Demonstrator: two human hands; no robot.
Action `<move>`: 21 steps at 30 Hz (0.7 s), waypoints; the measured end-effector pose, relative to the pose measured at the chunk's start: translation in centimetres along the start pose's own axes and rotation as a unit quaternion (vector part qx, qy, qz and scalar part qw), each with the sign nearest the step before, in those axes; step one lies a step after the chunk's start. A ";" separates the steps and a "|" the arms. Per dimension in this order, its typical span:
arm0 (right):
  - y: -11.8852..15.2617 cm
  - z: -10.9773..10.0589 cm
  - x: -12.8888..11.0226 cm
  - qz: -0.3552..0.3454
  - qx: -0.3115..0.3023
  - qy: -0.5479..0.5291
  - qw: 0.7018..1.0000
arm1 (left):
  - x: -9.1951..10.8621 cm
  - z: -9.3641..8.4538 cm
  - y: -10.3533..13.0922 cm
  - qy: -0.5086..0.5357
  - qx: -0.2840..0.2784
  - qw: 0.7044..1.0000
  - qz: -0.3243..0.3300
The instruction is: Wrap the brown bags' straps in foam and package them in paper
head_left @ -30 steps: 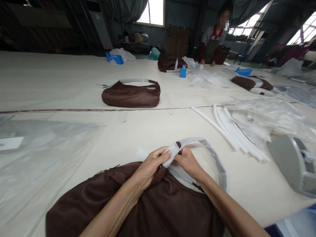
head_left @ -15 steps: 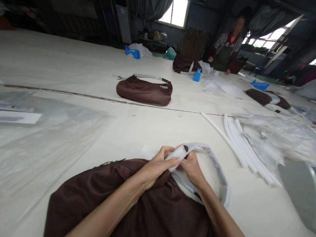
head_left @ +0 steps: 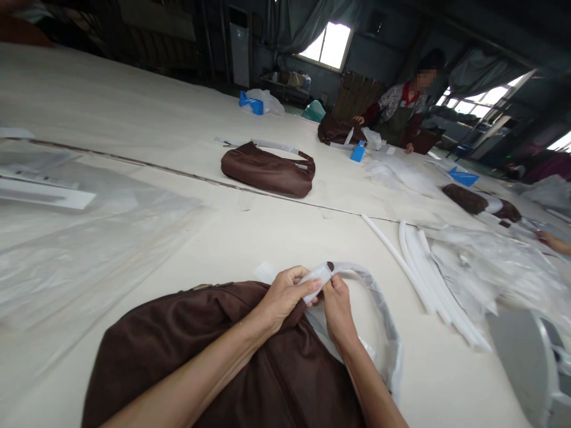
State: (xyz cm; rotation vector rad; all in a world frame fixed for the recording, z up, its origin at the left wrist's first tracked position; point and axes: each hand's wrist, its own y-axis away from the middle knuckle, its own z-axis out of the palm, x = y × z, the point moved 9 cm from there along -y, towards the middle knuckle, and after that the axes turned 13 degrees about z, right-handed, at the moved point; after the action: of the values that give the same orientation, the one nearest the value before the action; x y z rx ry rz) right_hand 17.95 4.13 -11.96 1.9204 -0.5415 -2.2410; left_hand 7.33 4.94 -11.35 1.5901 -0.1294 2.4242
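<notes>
A large dark brown bag (head_left: 178, 339) lies in front of me, its strap (head_left: 379, 297) wrapped in white translucent film and looping to the right. My left hand (head_left: 288, 297) is closed around the wrapped strap near where it joins the bag, thumb on top. Right beside it, my right hand (head_left: 336, 303) has its fingers closed at the strap's edge, just under a small brown spot that shows between the wrappings. What its fingertips pinch is partly hidden.
White foam strips (head_left: 428, 273) and crumpled clear plastic (head_left: 499, 261) lie at the right, a plastic sheet (head_left: 111, 238) at the left. Another brown bag (head_left: 267, 169) sits across the table seam. A person (head_left: 401, 113) stands at the far side; another person's hand (head_left: 553, 242) shows at the right edge.
My right hand has turned more upright, with its fingers higher beside the strap. The far person's hand now touches a bag. Another hand has appeared at the right edge. The view has shifted slightly.
</notes>
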 end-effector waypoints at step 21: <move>1.4 -0.8 1.9 -0.018 -0.018 -0.080 0.996 | 3.2 1.1 1.1 -0.332 -0.048 0.920 0.201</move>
State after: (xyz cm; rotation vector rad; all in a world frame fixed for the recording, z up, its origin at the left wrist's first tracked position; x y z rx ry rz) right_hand 18.18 2.04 -13.30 1.7584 -0.4844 -2.4243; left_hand 6.85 4.13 -7.91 2.4635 -0.7425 1.9574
